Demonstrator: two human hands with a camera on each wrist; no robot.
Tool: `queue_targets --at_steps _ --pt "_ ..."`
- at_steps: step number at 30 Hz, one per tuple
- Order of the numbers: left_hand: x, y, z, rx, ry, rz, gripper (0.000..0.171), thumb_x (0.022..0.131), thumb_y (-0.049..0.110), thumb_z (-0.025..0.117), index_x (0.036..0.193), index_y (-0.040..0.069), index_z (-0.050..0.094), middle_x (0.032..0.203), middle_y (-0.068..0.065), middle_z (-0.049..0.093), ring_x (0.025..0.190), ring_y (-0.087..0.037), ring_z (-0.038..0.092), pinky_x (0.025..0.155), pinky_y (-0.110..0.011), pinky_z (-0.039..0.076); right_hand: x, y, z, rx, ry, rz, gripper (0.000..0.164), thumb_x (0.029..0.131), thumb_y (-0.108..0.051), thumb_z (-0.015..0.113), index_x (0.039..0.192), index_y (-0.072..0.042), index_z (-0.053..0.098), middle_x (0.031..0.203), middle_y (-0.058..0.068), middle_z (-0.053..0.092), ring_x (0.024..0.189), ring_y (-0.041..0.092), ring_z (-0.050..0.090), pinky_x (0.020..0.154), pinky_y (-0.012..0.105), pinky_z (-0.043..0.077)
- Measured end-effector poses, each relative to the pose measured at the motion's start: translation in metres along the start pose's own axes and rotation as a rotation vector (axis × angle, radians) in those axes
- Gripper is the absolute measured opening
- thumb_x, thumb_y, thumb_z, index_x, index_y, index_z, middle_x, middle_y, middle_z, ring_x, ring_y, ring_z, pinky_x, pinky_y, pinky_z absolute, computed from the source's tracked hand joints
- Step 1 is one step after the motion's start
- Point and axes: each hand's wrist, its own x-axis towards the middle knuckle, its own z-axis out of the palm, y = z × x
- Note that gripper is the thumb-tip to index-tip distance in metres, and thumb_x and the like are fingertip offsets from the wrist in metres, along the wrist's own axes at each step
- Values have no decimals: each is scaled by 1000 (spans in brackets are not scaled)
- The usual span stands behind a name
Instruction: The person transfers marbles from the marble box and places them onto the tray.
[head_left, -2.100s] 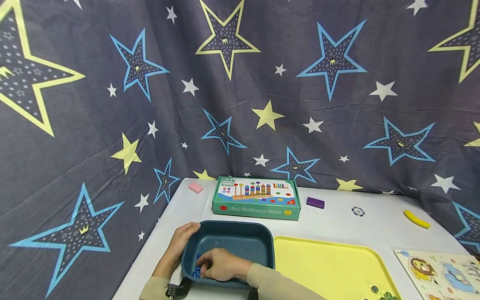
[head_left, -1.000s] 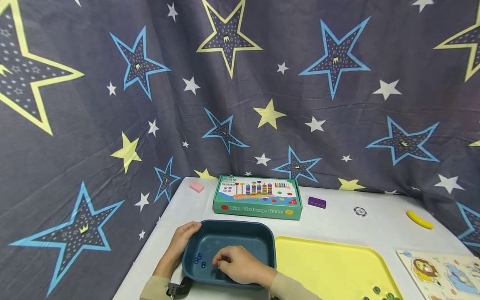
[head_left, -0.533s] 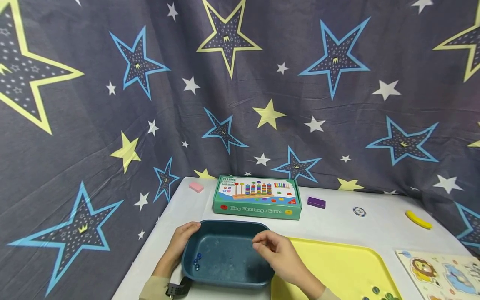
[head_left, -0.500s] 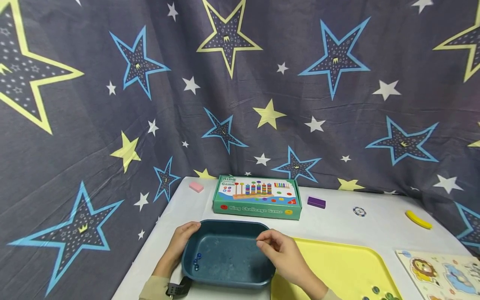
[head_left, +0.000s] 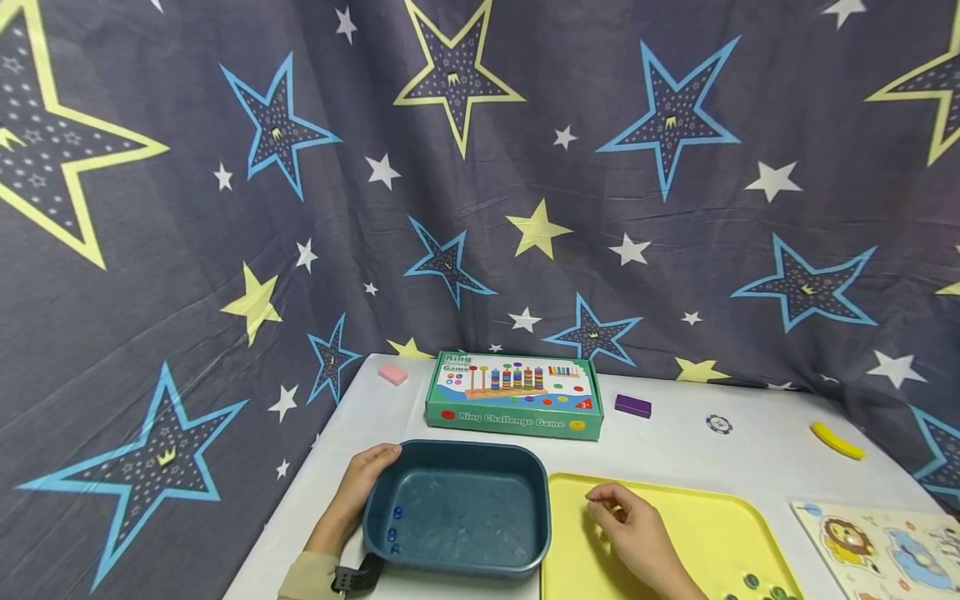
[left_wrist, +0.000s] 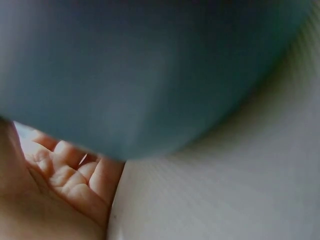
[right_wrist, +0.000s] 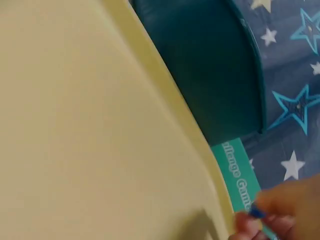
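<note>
In the head view my left hand (head_left: 361, 486) holds the left side of a dark teal bin (head_left: 531, 467), its fingers at the rim. The left wrist view shows my palm and fingers against the bin's outer wall, partly hidden by it. Blue marbles (head_left: 392, 534) lie along the left wall inside the bin. My right hand (head_left: 637, 533) is above the left part of a yellow tray (head_left: 720, 517). Between its thumb and finger it pinches a small blue marble (right_wrist: 257, 212), seen in the right wrist view.
Green marbles (head_left: 752, 581) sit at the tray's front right. Behind the bin stands a Ring Challenge Game box (head_left: 517, 421). A pink block (head_left: 392, 374), purple block (head_left: 633, 406), poker chip (head_left: 718, 424), yellow banana-shaped piece (head_left: 837, 440) and animal puzzle board (head_left: 873, 542) lie around.
My right hand has left the bin and moved right over the yellow tray, carrying a marble. The marbles left in the bin have rolled slightly. My left hand has stayed put.
</note>
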Motion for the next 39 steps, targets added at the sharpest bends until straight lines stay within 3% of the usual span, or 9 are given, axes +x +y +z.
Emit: queue_targets --at_steps 5,9,17,24,34,39 --pt "-1 0 1 9 19 2 39 85 38 59 99 2 65 92 -8 65 87 -16 55 76 -28 43 3 8 -1 -44 -32 39 8 84 -15 64 91 -15 65 76 -4 59 63 8 51 58 23 41" --pt "-2 0 2 11 29 11 39 84 40 60 98 4 66 91 -7 65 87 -17 56 77 -29 43 2 12 2 -97 -31 21 8 80 -14 68 87 -17 66 73 -8 60 64 6 51 60 22 41" --pt "-3 0 2 -5 15 20 36 84 38 60 95 5 66 89 -8 64 85 -19 56 76 -31 43 1 19 8 -186 16 -92 15 72 -12 75 78 -22 65 67 -13 55 61 1 48 59 20 41" --pt "-2 -1 2 1 21 15 38 84 39 59 95 3 66 89 -9 64 86 -19 55 76 -31 43 1 19 8 -210 9 -96 16 71 -12 76 78 -23 66 67 -14 54 61 0 48 61 20 42" --pt "-5 6 2 10 9 8 35 87 33 59 98 1 65 91 -8 64 86 -17 55 77 -29 42 5 1 0 -105 -56 -34 9 78 -17 70 87 -18 67 70 -7 55 59 6 47 54 21 38" --pt "-2 0 2 18 20 26 37 86 37 59 98 3 65 91 -7 64 86 -16 55 77 -28 43 9 -29 3 -29 -76 -100 6 80 -17 68 87 -18 67 72 -7 56 55 8 45 52 21 37"
